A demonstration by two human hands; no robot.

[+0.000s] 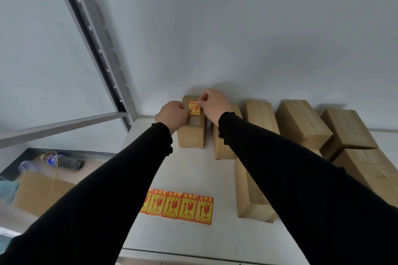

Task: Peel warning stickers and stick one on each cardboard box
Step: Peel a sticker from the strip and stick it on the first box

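Observation:
A red-and-yellow warning sticker (194,108) lies over the top of the far-left cardboard box (192,133), against the back wall. My left hand (173,115) pinches the sticker's left edge and my right hand (213,104) pinches its upper right corner. Whether it is pressed flat on the box I cannot tell. A strip of several more stickers (179,205) lies on the white table (189,170) near the front, partly under my left sleeve. Several other plain boxes stand to the right, among them one (259,115) and another (302,123).
A long box (251,198) lies near my right arm, and more boxes (349,129) are stacked at the right edge. A grey shelf post (94,43) rises at the left. Below the table's left edge are a flat cardboard sheet (41,189) and a plastic bottle (50,158).

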